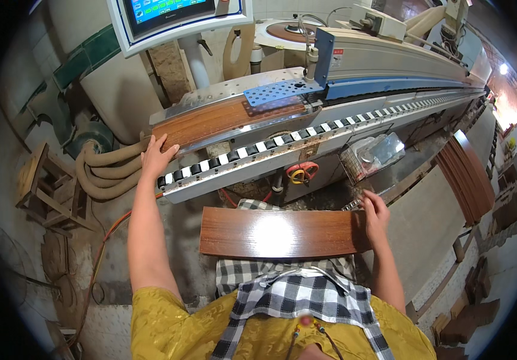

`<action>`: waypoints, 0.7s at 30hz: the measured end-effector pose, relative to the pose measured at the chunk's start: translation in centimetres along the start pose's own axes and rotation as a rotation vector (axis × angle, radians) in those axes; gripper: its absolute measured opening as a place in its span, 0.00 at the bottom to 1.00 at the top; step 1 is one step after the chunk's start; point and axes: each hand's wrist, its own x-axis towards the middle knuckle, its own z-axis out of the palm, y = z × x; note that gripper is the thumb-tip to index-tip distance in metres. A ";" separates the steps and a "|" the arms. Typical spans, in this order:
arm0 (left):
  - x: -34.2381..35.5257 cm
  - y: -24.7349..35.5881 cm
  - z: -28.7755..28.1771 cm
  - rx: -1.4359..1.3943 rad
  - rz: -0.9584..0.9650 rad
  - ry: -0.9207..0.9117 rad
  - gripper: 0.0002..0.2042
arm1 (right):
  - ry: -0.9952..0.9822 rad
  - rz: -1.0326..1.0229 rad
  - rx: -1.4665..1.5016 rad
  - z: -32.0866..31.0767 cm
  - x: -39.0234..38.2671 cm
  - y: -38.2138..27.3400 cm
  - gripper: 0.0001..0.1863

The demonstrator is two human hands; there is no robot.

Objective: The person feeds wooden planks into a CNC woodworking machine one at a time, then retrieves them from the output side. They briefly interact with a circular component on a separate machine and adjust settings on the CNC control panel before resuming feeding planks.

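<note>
Your left hand (158, 157) lies with its fingers spread and loose over the near left corner of the wood-grain board on the machine (222, 123), probably to steady that end; they press rather than grip. Your right hand (377, 219) is at the right end of the glossy brown board at your lap (228, 233), fingers bent near its upper corner; the thumb is hard to make out, so I cannot tell whether they are closed on it. That board lies crosswise over the black-and-white checked cloth (234, 275), seemingly level so your lap bears most of its weight, and its left end juts out with no hand on it. Between the two boards runs the pad conveyor (232, 157), its black and white blocks forming a raised edge. The upper board sits along the metal tabletop (210, 95), its far end under the perforated blue plate (282, 93), which leaves little room above it there. More room shows at your left, short of the ribbed hoses (111, 175); to your right, past a gap, leans a stack of brown boards (465, 177).
</note>
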 end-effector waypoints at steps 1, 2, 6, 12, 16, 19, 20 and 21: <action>0.2 -0.9 0.4 -0.064 0.003 0.020 0.35 | 0.048 -0.014 -0.132 -1.4 -1.3 0.7 0.16; 0.3 -1.3 0.8 -0.126 0.012 0.038 0.35 | 0.102 -0.025 -0.264 -2.4 -2.7 1.4 0.16; 0.0 -1.1 1.6 -0.160 0.021 0.173 0.34 | 0.191 0.146 -0.522 -2.9 -7.3 2.3 0.20; -0.2 -1.0 2.8 -0.210 -0.002 0.250 0.31 | 0.203 0.263 -0.691 -2.1 -6.8 3.6 0.20; -0.4 -1.0 3.3 -0.151 0.022 0.341 0.29 | 0.268 0.235 -0.713 -2.9 -6.0 4.2 0.20; -0.8 -0.4 3.2 -0.149 -0.018 0.352 0.28 | 0.343 0.240 -0.568 -3.2 -6.0 3.8 0.18; -0.7 -0.6 3.4 -0.155 -0.016 0.359 0.28 | 0.315 0.276 -0.377 -3.6 -5.7 3.8 0.17; -0.5 -1.1 3.6 -0.157 -0.014 0.368 0.28 | 0.284 0.312 -0.181 -4.2 -5.3 3.8 0.16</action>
